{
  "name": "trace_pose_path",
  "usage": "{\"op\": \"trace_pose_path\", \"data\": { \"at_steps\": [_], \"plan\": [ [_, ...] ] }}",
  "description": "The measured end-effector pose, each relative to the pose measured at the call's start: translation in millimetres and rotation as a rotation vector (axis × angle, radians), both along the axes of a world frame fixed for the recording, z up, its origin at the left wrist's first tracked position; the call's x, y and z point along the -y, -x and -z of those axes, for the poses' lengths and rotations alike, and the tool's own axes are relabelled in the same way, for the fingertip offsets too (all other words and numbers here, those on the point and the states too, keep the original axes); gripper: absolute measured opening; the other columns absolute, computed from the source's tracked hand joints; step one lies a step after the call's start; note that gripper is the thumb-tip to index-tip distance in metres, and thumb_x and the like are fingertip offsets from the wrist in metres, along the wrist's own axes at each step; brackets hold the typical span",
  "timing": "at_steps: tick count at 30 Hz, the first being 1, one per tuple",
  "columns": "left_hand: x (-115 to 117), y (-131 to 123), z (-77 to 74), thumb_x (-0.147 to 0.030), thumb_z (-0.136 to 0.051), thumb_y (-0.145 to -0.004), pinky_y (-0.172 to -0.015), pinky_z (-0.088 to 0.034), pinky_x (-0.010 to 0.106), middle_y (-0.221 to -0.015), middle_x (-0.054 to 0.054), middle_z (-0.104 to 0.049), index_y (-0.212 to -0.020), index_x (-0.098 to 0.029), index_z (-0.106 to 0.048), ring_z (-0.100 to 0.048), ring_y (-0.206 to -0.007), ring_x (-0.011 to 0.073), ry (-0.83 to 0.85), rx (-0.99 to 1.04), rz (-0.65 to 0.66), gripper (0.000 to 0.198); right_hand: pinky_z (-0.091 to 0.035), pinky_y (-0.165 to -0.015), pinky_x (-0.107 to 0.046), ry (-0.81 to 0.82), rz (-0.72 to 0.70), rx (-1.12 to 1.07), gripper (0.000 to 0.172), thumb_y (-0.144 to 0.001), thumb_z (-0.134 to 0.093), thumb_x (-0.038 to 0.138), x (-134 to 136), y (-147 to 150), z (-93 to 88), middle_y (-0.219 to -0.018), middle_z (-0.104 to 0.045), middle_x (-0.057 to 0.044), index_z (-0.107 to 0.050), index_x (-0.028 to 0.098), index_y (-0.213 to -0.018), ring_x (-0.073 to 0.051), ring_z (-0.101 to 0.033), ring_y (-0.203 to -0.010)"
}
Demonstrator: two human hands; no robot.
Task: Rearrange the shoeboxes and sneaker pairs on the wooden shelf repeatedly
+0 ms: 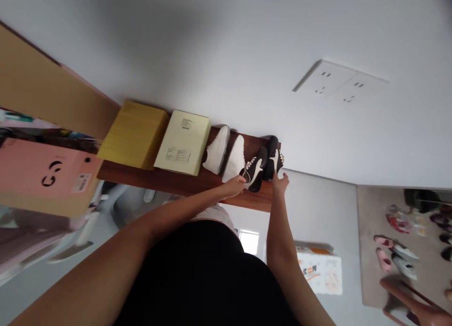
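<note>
Dark sneaker [257,169] was grasped at its near end by the left hand [233,187], right hand [280,182] touching its mate [273,155], grip unclear; aligning toes seemed wise.

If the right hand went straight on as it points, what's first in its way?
Most likely the rightmost black-and-white shoe, directly ahead of the right hand; depth is unclear, so they may already touch.
</note>
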State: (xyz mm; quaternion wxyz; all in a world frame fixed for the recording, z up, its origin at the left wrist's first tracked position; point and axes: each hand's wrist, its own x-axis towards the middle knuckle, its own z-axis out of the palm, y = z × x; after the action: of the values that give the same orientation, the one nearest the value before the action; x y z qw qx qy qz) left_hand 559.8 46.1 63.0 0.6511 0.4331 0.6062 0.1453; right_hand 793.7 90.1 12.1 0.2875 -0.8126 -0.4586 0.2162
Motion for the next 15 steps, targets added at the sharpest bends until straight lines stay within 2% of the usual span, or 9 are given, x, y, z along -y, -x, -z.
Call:
{"op": "trace_pose_path", "data": {
  "at_steps": [2,3,5,8,11,15],
  "plan": [
    [13,45,-17.7,-0.031,-0.063,-0.088,-0.090,-0.057,0.034,-0.099,0.006,-0.079,-0.103,-0.023,-0.071,-0.075,-0.095,0.0234,-0.039,-0.080,0.090,0.019,-0.052,-0.111,-0.052,-0.049,0.167,0.034,0.059,-0.092,-0.053,0.045,21,3,-4.8,-0.134,-0.063,-0.026,-0.060,0.008,-0.138,-0.037,-0.063,-0.126],
    [21,70,-24.9,-0.030,-0.063,-0.087,-0.094,-0.056,0.034,-0.102,0.006,-0.080,-0.100,-0.024,-0.072,-0.075,-0.100,0.0248,-0.079,-0.125,0.130,0.017,-0.052,-0.112,-0.052,-0.061,0.191,0.029,0.061,-0.092,-0.052,0.047,32,6,-6.5,-0.138,-0.061,-0.025,-0.059,0.010,-0.140,-0.036,-0.063,-0.128],
    [37,122,-34.7,-0.028,-0.060,-0.086,-0.101,-0.054,0.037,-0.109,0.008,-0.080,-0.099,-0.025,-0.073,-0.074,-0.107,0.0270,-0.143,-0.253,0.114,0.019,-0.056,-0.106,-0.051,-0.043,0.120,-0.069,0.058,-0.091,-0.055,0.049,55,17,-8.7,-0.134,-0.064,-0.023,-0.062,0.012,-0.136,-0.034,-0.066,-0.122],
    [59,198,-39.1,-0.027,-0.058,-0.084,-0.106,-0.053,0.042,-0.120,0.012,-0.078,-0.104,-0.024,-0.073,-0.073,-0.115,0.0310,-0.172,-0.437,0.027,0.025,-0.059,-0.098,-0.049,-0.040,-0.010,-0.217,0.049,-0.089,-0.057,0.048,82,51,-12.9,-0.126,-0.068,-0.019,-0.067,0.016,-0.125,-0.032,-0.069,-0.115],
    [72,266,-38.8,-0.029,-0.056,-0.084,-0.109,-0.053,0.044,-0.126,0.015,-0.076,-0.109,-0.023,-0.072,-0.072,-0.119,0.0331,-0.175,-0.539,-0.048,0.030,-0.060,-0.094,-0.047,-0.053,-0.076,-0.314,0.043,-0.088,-0.059,0.049,96,107,-25.2,-0.121,-0.071,-0.017,-0.068,0.018,-0.117,-0.029,-0.071,-0.108],
    [71,339,-42.6,-0.031,-0.056,-0.084,-0.111,-0.052,0.044,-0.125,0.014,-0.077,-0.110,-0.024,-0.071,-0.071,-0.120,0.0328,-0.224,-0.562,-0.081,0.030,-0.061,-0.091,-0.044,0.022,-0.273,-0.538,0.034,-0.088,-0.062,0.049,95,209,-54.7,-0.105,-0.076,-0.010,-0.069,0.022,-0.107,-0.026,-0.072,-0.095]
  ]
}}
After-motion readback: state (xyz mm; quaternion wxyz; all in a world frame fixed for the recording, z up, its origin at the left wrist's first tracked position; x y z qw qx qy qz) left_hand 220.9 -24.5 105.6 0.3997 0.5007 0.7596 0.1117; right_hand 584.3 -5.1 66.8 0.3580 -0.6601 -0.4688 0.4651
